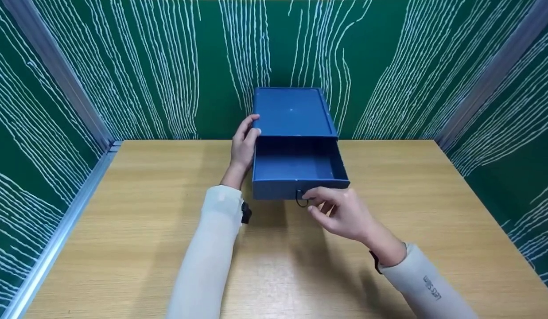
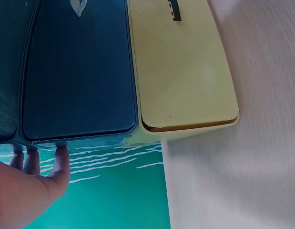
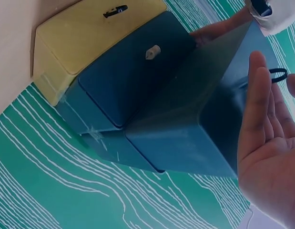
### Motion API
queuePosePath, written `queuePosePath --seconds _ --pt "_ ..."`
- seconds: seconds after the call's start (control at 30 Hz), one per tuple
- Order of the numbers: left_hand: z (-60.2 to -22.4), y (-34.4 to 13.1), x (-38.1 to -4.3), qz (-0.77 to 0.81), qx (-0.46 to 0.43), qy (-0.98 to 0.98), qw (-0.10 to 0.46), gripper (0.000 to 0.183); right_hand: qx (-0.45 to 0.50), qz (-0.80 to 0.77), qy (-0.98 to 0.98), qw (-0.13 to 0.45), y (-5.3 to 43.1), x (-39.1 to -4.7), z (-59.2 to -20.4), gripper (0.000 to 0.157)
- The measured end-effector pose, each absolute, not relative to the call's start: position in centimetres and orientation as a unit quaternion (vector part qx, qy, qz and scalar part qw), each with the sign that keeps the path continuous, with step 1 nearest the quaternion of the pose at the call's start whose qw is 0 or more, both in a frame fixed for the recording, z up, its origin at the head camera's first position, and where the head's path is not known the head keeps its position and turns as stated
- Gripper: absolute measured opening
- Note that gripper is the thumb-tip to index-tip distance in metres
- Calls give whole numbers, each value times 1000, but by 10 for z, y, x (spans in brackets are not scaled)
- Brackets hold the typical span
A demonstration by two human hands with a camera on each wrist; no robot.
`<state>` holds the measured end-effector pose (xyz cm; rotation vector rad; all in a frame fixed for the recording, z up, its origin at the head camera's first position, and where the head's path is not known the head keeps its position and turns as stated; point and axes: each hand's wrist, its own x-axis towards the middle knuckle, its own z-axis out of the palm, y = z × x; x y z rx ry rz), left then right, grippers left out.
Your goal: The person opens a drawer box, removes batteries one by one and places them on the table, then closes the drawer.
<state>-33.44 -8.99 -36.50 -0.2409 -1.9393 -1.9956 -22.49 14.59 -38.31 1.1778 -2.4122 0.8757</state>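
Observation:
A blue drawer point(image 1: 300, 190) is pulled well out from the top of a drawer unit point(image 1: 293, 110), and its visible inside is bare. Against the unit's left side rests my left hand point(image 1: 243, 148), fingertips near the upper edge. In the left wrist view those fingers point(image 2: 61, 167) look fairly straight against the side wall. My right hand point(image 1: 344, 212) is at the drawer front, fingertips by a dark loop handle point(image 1: 301, 199). The right wrist view shows its fingers point(image 3: 256, 100) extended beside the loop, with the thumb apart from them.
Below the pulled-out drawer are a closed blue drawer point(image 3: 137, 71) with a pale pull tab and a yellow drawer point(image 3: 80, 38) with a black one. The unit stands on a wooden table point(image 1: 167, 199), before a green wall point(image 1: 211, 66) with white lines.

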Motion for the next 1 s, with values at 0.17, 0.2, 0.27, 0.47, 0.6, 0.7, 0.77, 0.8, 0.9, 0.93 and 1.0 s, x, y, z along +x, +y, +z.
queuePosePath --seconds 0.17,0.2,0.27,0.47,0.6,0.7,0.77,0.8,0.9,0.93,1.0 --pt "-365 -89 -335 -701 -84 -685 179 38 424 303 -836 170 140 -226 -388 13" --pt "-365 -89 -335 -702 -84 -685 178 38 428 304 -833 175 139 -226 -389 12" --pt "-370 -90 -341 -701 -83 -685 180 37 431 304 -829 185 137 -226 -391 10" --pt "-383 -93 -355 -700 -81 -687 176 36 426 297 -828 210 131 -225 -392 8" --pt "-378 -94 -353 -703 -89 -685 169 37 409 298 -833 224 128 -225 -390 9" --pt "-371 -93 -347 -702 -96 -685 169 37 399 298 -836 231 126 -224 -390 10" --pt "-367 -92 -341 -702 -96 -686 169 38 397 298 -836 233 125 -224 -390 10" --pt "-366 -92 -339 -701 -94 -686 169 38 396 299 -836 233 125 -224 -391 10" --pt "-364 -91 -335 -703 -89 -685 169 39 395 299 -836 237 124 -224 -392 10" --pt "-364 -91 -334 -706 -90 -682 170 39 395 300 -834 242 123 -224 -392 10" --pt "-365 -91 -334 -712 -91 -675 171 39 394 301 -830 254 122 -224 -393 9"
